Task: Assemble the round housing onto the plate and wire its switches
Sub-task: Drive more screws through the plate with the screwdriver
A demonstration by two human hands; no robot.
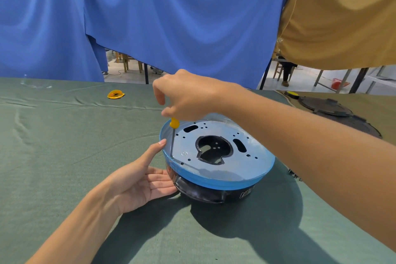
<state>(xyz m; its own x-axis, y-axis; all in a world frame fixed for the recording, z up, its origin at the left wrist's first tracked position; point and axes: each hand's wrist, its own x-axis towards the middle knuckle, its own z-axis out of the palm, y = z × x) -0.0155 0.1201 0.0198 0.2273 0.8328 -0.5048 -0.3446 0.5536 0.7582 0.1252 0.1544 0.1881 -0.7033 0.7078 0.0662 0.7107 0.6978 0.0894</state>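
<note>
One table [64, 156]: covered in green cloth; the far edge runs below a blue curtain [171, 17], the right edge meets a second, olive-covered surface.
Open room: a wide stretch of bare cloth is seen toward the left edge and the far left corner; less is left toward the right edge.
Round housing [203, 193]: black, stood on the cloth right of the table's middle, nearer the right edge than the left.
Plate [252, 156]: blue-rimmed, perforated, with a large central cut-out; laid on top of the housing.
Screwdriver [174, 123]: yellow-handled, held nearly upright; its tip is set on the plate just inside the left rim.
Right hand [188, 94]: reached in from the right edge; fingers curled down and clamped on the handle's top.
Left hand [141, 180]: palm turned up; fingers straight and together, laid against the housing's left wall; thumb [158, 146] raised, touching the blue rim. Nothing is gripped.
Yellow scrap [115, 94]: lying near the far edge, well apart from the housing.
Dark round part [334, 111]: on the olive surface.
</note>
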